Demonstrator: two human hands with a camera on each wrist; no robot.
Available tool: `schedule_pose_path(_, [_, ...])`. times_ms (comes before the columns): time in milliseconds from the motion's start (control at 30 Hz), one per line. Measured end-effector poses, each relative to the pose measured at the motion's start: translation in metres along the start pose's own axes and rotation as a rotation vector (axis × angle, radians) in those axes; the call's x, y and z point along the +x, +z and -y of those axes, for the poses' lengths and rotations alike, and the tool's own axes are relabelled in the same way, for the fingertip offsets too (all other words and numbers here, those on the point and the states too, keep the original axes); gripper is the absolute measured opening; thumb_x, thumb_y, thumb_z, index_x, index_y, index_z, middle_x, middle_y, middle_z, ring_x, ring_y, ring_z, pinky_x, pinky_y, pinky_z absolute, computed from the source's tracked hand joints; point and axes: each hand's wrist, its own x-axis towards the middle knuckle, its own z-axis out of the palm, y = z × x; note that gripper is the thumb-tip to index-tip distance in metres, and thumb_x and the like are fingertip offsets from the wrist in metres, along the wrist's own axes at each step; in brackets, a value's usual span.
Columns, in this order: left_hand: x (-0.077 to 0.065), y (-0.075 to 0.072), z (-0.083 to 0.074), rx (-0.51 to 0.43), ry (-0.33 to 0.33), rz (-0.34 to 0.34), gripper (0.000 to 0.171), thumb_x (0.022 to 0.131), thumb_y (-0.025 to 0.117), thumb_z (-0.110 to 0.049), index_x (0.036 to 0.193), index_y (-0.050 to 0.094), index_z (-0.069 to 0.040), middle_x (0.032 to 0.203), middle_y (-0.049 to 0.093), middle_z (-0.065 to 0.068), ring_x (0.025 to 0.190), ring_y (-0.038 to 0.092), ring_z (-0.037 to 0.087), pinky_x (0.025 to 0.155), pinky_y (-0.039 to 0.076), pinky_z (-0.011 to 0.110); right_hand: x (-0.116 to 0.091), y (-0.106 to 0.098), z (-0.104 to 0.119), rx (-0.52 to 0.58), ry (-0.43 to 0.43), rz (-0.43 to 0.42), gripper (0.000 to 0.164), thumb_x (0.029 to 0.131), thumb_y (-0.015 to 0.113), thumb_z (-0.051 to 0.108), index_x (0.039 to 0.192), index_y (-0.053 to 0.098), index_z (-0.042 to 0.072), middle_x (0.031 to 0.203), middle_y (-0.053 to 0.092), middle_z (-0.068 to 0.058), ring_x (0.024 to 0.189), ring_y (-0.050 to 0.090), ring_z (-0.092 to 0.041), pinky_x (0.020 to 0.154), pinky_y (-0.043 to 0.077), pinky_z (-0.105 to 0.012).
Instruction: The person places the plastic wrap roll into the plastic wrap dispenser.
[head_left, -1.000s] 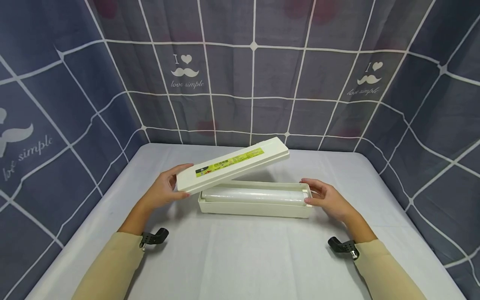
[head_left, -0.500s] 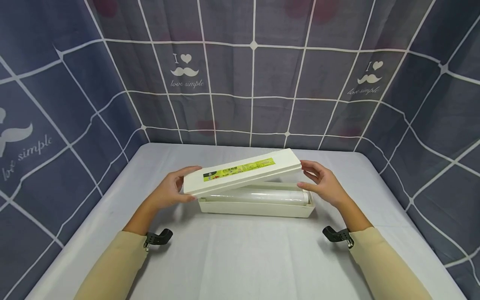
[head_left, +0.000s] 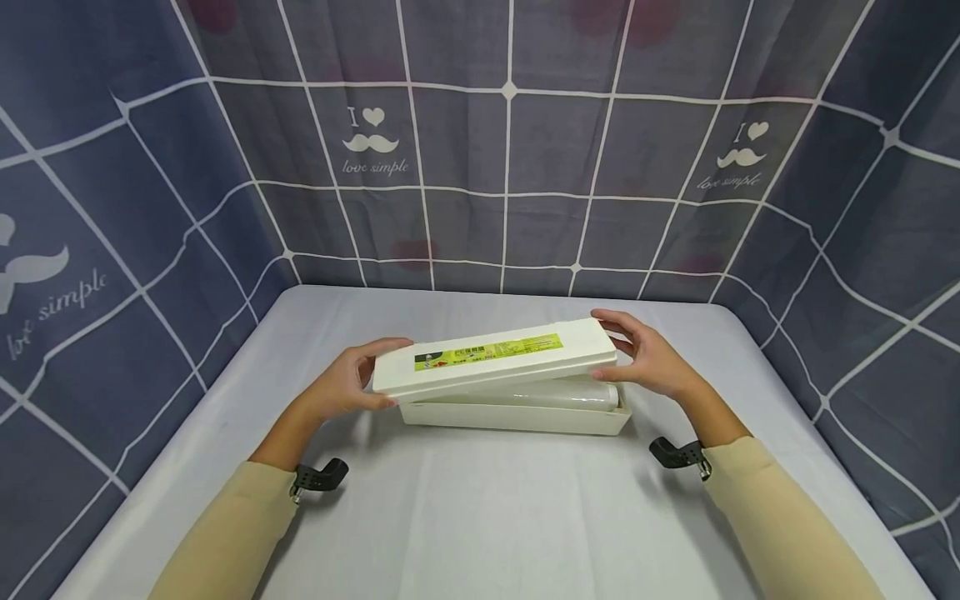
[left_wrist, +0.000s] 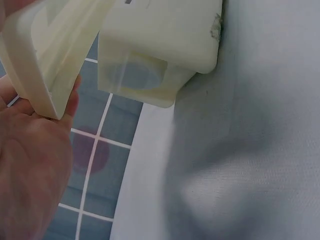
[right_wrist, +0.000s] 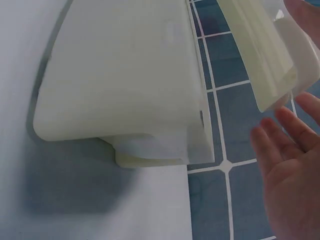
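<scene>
A long off-white lid (head_left: 581,340) with a green printed label is held tilted above a matching cling film box (head_left: 517,419), its left end higher in the wrist views' gap and turned slightly askew. My left hand (head_left: 341,385) grips the lid's left end, thumb on the near side. At the right end, my right hand (head_left: 651,364) holds the lid between thumb and fingers. Under the lid, part of a cling film roll (head_left: 573,395) shows inside the box. In the left wrist view the lid (left_wrist: 65,65) stands apart from the box (left_wrist: 160,35).
A white cloth (head_left: 480,508) covers the table under the box. Dark grid-patterned curtains (head_left: 465,150) rise behind it and on both sides. Each wrist wears a black strap mount, such as the left wrist mount (head_left: 321,475).
The lid has moved right and down over the box, covering more of the roll. My right hand has left the box's right end and taken hold of the lid's right end.
</scene>
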Motion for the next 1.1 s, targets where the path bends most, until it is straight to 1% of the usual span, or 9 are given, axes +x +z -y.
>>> schedule_pose_path(100, [0.001,0.001,-0.001,-0.004,0.005,0.02,0.083,0.073,0.083,0.009,0.149,0.05,0.0,0.145,0.058,0.013,0.117,0.059,0.011,0.091,0.054,0.022,0.001,-0.004,0.002,0.007,-0.005,0.034,0.094,0.075,0.09,0.003,0.154,0.04,0.005,0.158,0.042,-0.013,0.138,0.045,-0.003,0.118,0.037,-0.018])
schedule_pose_path(233, [0.001,0.001,-0.002,-0.016,0.001,0.058,0.081,0.075,0.082,0.007,0.149,0.049,-0.001,0.143,0.059,0.01,0.115,0.061,0.012,0.088,0.057,0.024,0.001,-0.008,0.004,0.025,-0.009,0.11,0.091,0.072,0.091,0.002,0.151,0.046,0.004,0.155,0.046,-0.014,0.134,0.051,-0.004,0.108,0.044,-0.015])
schedule_pose_path(300, [0.001,0.001,-0.003,-0.021,-0.005,0.071,0.081,0.076,0.082,0.006,0.15,0.049,-0.002,0.142,0.059,0.007,0.114,0.061,0.012,0.087,0.057,0.025,0.001,-0.009,0.004,0.025,-0.009,0.144,0.088,0.072,0.092,0.002,0.149,0.049,0.003,0.153,0.048,-0.015,0.132,0.053,-0.006,0.104,0.047,-0.016])
schedule_pose_path(433, [0.0,0.001,-0.002,-0.027,-0.013,0.078,0.08,0.076,0.082,0.006,0.149,0.049,-0.001,0.14,0.06,0.006,0.114,0.061,0.013,0.087,0.057,0.025,0.0,-0.01,0.003,0.016,-0.004,0.183,0.084,0.073,0.091,0.004,0.147,0.051,0.004,0.15,0.051,-0.014,0.129,0.056,-0.007,0.104,0.048,-0.017])
schedule_pose_path(567, [0.001,0.001,0.001,-0.002,-0.014,0.078,0.08,0.076,0.084,0.003,0.148,0.051,-0.003,0.14,0.06,0.008,0.116,0.06,0.013,0.09,0.055,0.024,-0.001,-0.01,0.001,0.009,-0.006,0.187,0.083,0.073,0.091,0.005,0.146,0.053,0.005,0.147,0.053,-0.013,0.127,0.057,-0.009,0.105,0.047,-0.017])
schedule_pose_path(733, [0.004,0.0,0.006,0.025,-0.006,0.089,0.081,0.075,0.084,0.003,0.149,0.051,-0.004,0.141,0.058,0.012,0.117,0.06,0.013,0.092,0.055,0.025,-0.003,-0.01,-0.002,0.005,-0.005,0.17,0.08,0.073,0.092,0.005,0.144,0.055,0.008,0.145,0.054,-0.013,0.126,0.059,-0.009,0.104,0.048,-0.018])
schedule_pose_path(833, [0.006,-0.001,0.007,0.026,0.0,0.096,0.081,0.075,0.084,0.003,0.149,0.051,-0.004,0.141,0.058,0.015,0.117,0.06,0.013,0.091,0.055,0.026,-0.004,-0.01,-0.003,0.027,-0.006,0.152,0.081,0.072,0.091,0.003,0.144,0.055,0.006,0.145,0.055,-0.013,0.125,0.06,-0.009,0.101,0.051,-0.019])
schedule_pose_path(1033, [0.008,0.0,0.003,0.047,-0.001,0.086,0.082,0.077,0.083,0.002,0.151,0.049,-0.007,0.146,0.054,0.016,0.121,0.057,0.014,0.095,0.053,0.024,-0.008,-0.008,-0.004,0.101,0.0,0.103,0.087,0.07,0.089,-0.006,0.147,0.049,-0.002,0.149,0.052,-0.006,0.127,0.058,-0.006,0.1,0.052,-0.017])
schedule_pose_path(1100, [0.009,0.0,0.002,0.055,-0.002,0.07,0.083,0.076,0.082,0.002,0.151,0.048,-0.007,0.148,0.053,0.016,0.123,0.056,0.015,0.097,0.051,0.023,-0.01,-0.007,-0.005,0.114,-0.013,0.089,0.088,0.069,0.089,-0.008,0.147,0.048,-0.004,0.151,0.051,-0.009,0.129,0.057,-0.005,0.101,0.051,-0.017])
